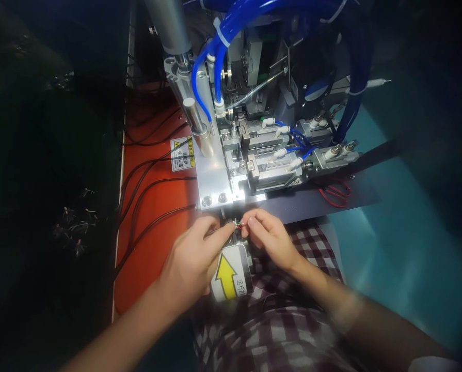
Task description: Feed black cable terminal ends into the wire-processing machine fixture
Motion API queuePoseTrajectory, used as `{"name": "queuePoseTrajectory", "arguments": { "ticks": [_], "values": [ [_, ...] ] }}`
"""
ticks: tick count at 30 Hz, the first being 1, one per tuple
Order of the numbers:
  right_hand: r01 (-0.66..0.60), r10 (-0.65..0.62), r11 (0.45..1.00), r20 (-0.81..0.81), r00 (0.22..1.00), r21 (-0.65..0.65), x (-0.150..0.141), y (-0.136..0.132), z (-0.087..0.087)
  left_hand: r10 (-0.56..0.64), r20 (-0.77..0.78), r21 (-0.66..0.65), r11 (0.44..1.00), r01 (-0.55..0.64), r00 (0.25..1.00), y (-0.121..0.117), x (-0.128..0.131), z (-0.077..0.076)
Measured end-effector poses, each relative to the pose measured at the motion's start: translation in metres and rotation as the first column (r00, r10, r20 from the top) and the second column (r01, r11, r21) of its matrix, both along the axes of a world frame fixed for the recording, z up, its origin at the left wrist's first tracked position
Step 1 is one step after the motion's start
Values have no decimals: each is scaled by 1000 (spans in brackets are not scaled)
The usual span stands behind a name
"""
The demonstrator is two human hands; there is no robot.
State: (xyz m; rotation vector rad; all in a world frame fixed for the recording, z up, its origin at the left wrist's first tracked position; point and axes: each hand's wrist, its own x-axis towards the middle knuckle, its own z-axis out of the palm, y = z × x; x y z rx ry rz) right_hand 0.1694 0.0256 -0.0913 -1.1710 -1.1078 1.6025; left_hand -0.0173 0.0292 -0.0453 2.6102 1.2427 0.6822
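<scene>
Thin coloured wires (pixel 239 225), red, green and white among them, show between my two hands at the near end of the metal machine (pixel 215 178). My left hand (pixel 194 253) is closed, its thumb pressed against the base of these wires; whatever lies under its fingers is hidden. From the other side, my right hand (pixel 271 237) pinches the wire ends between thumb and fingertips. Just below the hands is a white label with a yellow arrow (pixel 226 276) on a machine part.
Black cables (pixel 153 178) run across the orange-red surface (pixel 153 248) at left, beside a warning sticker (pixel 183 154). Blue air hoses (pixel 254 13) arch over the machine's cylinders. Red-handled scissors (pixel 334 195) lie on the dark plate at right. Small pale wire pieces (pixel 79 227) are scattered far left.
</scene>
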Motion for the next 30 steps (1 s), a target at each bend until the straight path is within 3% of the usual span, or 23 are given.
{"name": "queuePoseTrajectory", "arguments": {
  "ticks": [6, 12, 16, 21, 25, 30],
  "values": [
    [97, -93, 995, 131, 987, -23, -9, -12, 13, 8, -12, 12, 1000, -8, 1000, 0, -1, 0],
    [188, -186, 982, 126, 975, -10, -15, -12, 18, 6, -18, 10, 1000, -6, 1000, 1, 0, 0],
    [195, -193, 981, 109, 975, -2, -14, -9, 22, 13, -28, 9, 1000, -12, 1000, 1, 0, 0],
    [171, -169, 969, 25, 985, -179, -15, -3, 26, 5, -48, 6, 1000, -5, 999, 0, -1, 2],
    [189, -184, 966, 46, 982, -175, -14, 0, 28, -2, -54, 25, 1000, 4, 999, 1, 0, 3],
    [67, -65, 966, 17, 998, -249, -6, 2, 28, 9, -41, 17, 1000, -9, 999, 2, 2, 2]
  ]
}}
